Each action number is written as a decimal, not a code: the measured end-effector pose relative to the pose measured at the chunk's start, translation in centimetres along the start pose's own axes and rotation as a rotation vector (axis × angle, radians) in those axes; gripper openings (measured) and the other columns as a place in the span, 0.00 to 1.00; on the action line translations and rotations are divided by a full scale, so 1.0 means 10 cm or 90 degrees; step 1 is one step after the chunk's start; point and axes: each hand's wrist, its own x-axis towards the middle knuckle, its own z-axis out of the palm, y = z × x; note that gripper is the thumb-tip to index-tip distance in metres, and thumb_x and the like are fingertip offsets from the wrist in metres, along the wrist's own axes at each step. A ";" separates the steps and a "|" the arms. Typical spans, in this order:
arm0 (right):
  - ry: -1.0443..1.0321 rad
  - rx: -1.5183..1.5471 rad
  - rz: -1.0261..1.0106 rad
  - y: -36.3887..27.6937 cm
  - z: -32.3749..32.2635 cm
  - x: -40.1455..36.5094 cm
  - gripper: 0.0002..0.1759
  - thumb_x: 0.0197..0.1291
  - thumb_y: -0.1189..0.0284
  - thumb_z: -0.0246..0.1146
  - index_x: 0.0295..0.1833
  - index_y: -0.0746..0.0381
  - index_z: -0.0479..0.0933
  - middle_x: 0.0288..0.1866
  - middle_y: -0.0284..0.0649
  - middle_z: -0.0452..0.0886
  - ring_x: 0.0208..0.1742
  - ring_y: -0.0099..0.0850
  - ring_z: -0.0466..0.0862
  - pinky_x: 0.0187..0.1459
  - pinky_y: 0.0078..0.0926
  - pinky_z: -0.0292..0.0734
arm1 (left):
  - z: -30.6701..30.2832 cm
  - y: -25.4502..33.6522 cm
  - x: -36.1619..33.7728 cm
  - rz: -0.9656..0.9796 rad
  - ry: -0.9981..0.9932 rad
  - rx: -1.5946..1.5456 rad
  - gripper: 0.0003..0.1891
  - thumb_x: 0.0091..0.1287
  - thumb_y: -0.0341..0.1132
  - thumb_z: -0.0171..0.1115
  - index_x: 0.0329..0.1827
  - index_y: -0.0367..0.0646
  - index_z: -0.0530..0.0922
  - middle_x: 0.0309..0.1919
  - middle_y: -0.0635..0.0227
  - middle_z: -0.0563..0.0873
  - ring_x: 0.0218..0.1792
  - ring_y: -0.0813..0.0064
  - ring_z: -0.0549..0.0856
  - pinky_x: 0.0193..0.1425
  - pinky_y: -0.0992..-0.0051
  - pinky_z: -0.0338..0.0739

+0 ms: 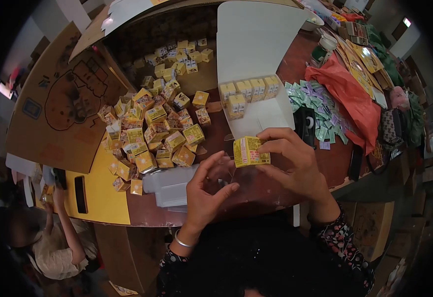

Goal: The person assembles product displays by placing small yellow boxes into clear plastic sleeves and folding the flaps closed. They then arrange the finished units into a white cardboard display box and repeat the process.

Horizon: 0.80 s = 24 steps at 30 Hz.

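Note:
A small yellow printed box (248,151) is pinched by my right hand (295,156), thumb below and fingers above, its printed side facing me. To its left, my left hand (206,185) curls its thumb and fingers around a clear plastic sleeve (230,166), whose thin edges meet the box's left end. Just left of that hand lies a stack of flat clear plastic sleeves (169,187). Beyond it rises a heap of similar small yellow boxes (154,132). Behind my hands stands an open white carton (276,115) holding several sleeved boxes (250,89) along its back.
A large cardboard box (196,81) lies open at the back with more small boxes inside. Green sachets (320,111) and a red plastic bag (352,94) cover the right side. A phone (80,194) rests on yellow card (105,198); another person (60,247) sits at left.

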 end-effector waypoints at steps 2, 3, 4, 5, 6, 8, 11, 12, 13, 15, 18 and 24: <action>0.007 -0.014 0.007 -0.02 -0.03 0.03 0.22 0.48 0.80 0.78 0.51 0.60 0.82 0.57 0.42 0.83 0.56 0.43 0.84 0.56 0.37 0.82 | 0.00 -0.02 0.00 0.033 0.010 0.028 0.40 0.61 0.16 0.75 0.77 0.36 0.68 0.68 0.60 0.78 0.67 0.69 0.81 0.72 0.69 0.76; -0.012 -0.027 -0.009 -0.03 -0.05 0.05 0.22 0.49 0.80 0.78 0.51 0.61 0.82 0.58 0.42 0.82 0.56 0.43 0.84 0.56 0.37 0.82 | 0.00 -0.03 0.00 0.046 0.013 0.057 0.40 0.60 0.17 0.75 0.77 0.36 0.69 0.68 0.60 0.78 0.68 0.68 0.81 0.72 0.69 0.76; -0.030 -0.040 -0.026 -0.04 -0.07 0.07 0.21 0.49 0.80 0.78 0.50 0.61 0.82 0.58 0.42 0.82 0.56 0.43 0.84 0.56 0.37 0.82 | -0.01 -0.05 0.01 0.059 0.015 0.087 0.40 0.60 0.17 0.75 0.77 0.36 0.69 0.68 0.60 0.78 0.68 0.68 0.80 0.72 0.70 0.76; -0.049 -0.053 -0.042 -0.05 -0.07 0.08 0.21 0.49 0.80 0.78 0.50 0.61 0.82 0.58 0.42 0.82 0.56 0.43 0.84 0.56 0.37 0.82 | -0.01 -0.05 0.00 0.071 0.018 0.117 0.40 0.60 0.17 0.76 0.77 0.36 0.70 0.68 0.60 0.78 0.68 0.67 0.80 0.72 0.70 0.76; -0.064 -0.038 -0.064 -0.04 -0.06 0.10 0.20 0.50 0.79 0.78 0.50 0.61 0.82 0.58 0.42 0.83 0.57 0.43 0.84 0.56 0.37 0.82 | -0.02 -0.04 0.01 0.090 0.018 0.143 0.40 0.59 0.18 0.76 0.77 0.36 0.70 0.68 0.60 0.78 0.68 0.67 0.80 0.72 0.70 0.76; -0.094 -0.011 -0.107 0.00 -0.03 0.13 0.19 0.51 0.79 0.78 0.49 0.62 0.82 0.59 0.42 0.83 0.57 0.42 0.84 0.56 0.37 0.82 | -0.02 -0.03 0.01 0.124 0.014 0.194 0.40 0.59 0.18 0.76 0.77 0.36 0.70 0.67 0.61 0.78 0.68 0.68 0.80 0.72 0.70 0.76; -0.112 0.112 -0.035 0.14 0.04 0.12 0.19 0.51 0.78 0.78 0.49 0.62 0.83 0.60 0.42 0.84 0.59 0.42 0.84 0.57 0.36 0.82 | -0.02 0.00 0.00 0.093 -0.008 0.191 0.41 0.60 0.20 0.77 0.78 0.36 0.69 0.67 0.61 0.78 0.67 0.68 0.80 0.72 0.70 0.75; -0.105 0.130 -0.022 0.16 0.07 0.11 0.19 0.51 0.77 0.78 0.49 0.62 0.83 0.60 0.42 0.84 0.59 0.42 0.84 0.57 0.36 0.81 | -0.02 0.00 0.00 0.082 -0.001 0.159 0.41 0.60 0.20 0.77 0.78 0.36 0.69 0.67 0.60 0.78 0.67 0.69 0.80 0.72 0.70 0.75; -0.100 0.149 -0.010 0.18 0.11 0.09 0.19 0.52 0.77 0.79 0.50 0.62 0.83 0.60 0.42 0.84 0.59 0.42 0.84 0.57 0.36 0.81 | -0.02 0.00 0.00 0.071 0.006 0.127 0.41 0.60 0.21 0.77 0.79 0.37 0.69 0.67 0.60 0.78 0.67 0.69 0.80 0.72 0.70 0.75; -0.094 0.144 -0.020 0.22 0.15 0.10 0.19 0.52 0.77 0.79 0.50 0.62 0.84 0.60 0.42 0.85 0.58 0.42 0.84 0.57 0.37 0.81 | -0.01 -0.01 -0.01 0.066 0.021 0.078 0.40 0.61 0.21 0.77 0.79 0.37 0.69 0.68 0.60 0.78 0.67 0.69 0.80 0.72 0.70 0.76; -0.091 0.099 -0.065 0.25 0.18 0.10 0.19 0.51 0.77 0.79 0.51 0.61 0.85 0.59 0.42 0.85 0.57 0.42 0.84 0.57 0.37 0.81 | 0.00 -0.04 -0.03 0.079 0.023 0.047 0.39 0.64 0.21 0.75 0.79 0.36 0.67 0.69 0.59 0.77 0.68 0.67 0.79 0.72 0.68 0.76; -0.081 0.080 -0.083 0.28 0.22 0.08 0.20 0.51 0.77 0.78 0.52 0.58 0.88 0.61 0.41 0.84 0.57 0.43 0.83 0.57 0.37 0.80 | -0.06 -0.15 -0.02 0.098 -0.016 0.059 0.37 0.68 0.19 0.69 0.80 0.34 0.64 0.75 0.55 0.73 0.72 0.62 0.78 0.75 0.63 0.75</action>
